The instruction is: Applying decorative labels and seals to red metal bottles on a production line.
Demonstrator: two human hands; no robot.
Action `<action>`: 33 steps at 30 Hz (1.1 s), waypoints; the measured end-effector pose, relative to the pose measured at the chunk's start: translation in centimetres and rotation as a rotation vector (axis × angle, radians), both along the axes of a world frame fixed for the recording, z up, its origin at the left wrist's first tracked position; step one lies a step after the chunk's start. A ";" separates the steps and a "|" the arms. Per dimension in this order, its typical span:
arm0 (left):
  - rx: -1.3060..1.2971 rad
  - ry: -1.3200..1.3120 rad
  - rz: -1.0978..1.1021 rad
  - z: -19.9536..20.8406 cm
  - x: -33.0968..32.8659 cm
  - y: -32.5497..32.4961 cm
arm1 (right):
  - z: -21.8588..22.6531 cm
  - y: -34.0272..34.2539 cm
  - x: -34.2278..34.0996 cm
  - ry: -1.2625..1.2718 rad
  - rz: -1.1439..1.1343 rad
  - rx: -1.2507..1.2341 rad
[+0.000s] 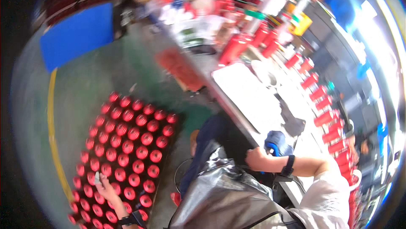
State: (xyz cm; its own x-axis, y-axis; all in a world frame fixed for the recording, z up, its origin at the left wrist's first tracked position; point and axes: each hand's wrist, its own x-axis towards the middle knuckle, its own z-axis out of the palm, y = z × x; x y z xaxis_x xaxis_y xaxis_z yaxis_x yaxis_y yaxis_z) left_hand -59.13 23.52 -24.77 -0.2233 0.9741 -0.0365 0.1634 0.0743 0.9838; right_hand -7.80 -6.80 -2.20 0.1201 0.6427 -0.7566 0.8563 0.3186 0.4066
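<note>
Left hand (pixel 105 188): fingers partly extended, pale material at the tips, over red canisters (pixel 123 160) ranked in rows low on the person's left; can't tell if gripping. Right hand (pixel 257 159): fingers curled beside dark-blue object (pixel 279 138) at table (pixel 228 103) edge; grip unclear.

Left grip (pixel 105 187) unclear in its hold, red round pieces (pixel 127 146) cut off below, bench clutter (pixel 202 25) blurred

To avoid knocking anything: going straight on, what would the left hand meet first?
The left hand would probably meet the red round top just ahead of it, though depth is unclear.
</note>
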 end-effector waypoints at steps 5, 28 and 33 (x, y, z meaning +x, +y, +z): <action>0.194 -0.326 -0.604 12.0 25.1 2.6 | 4.4 -0.2 0.7 0.753 -0.708 0.625; -0.929 -0.337 -1.410 15.6 51.3 -8.4 | 3.9 -17.4 2.4 0.159 -1.523 2.144; -0.982 -0.445 -1.385 15.8 51.7 -10.1 | 4.2 -22.7 -1.2 0.293 -1.701 2.266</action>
State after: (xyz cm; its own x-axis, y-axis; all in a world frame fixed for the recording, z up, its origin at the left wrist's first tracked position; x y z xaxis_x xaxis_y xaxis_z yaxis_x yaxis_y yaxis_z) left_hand -7.41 13.46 -9.02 0.8674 0.0026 -0.4977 0.3695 0.6665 0.6475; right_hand -9.02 -29.50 2.00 0.9286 -0.3388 0.1514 -0.0192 -0.4513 -0.8922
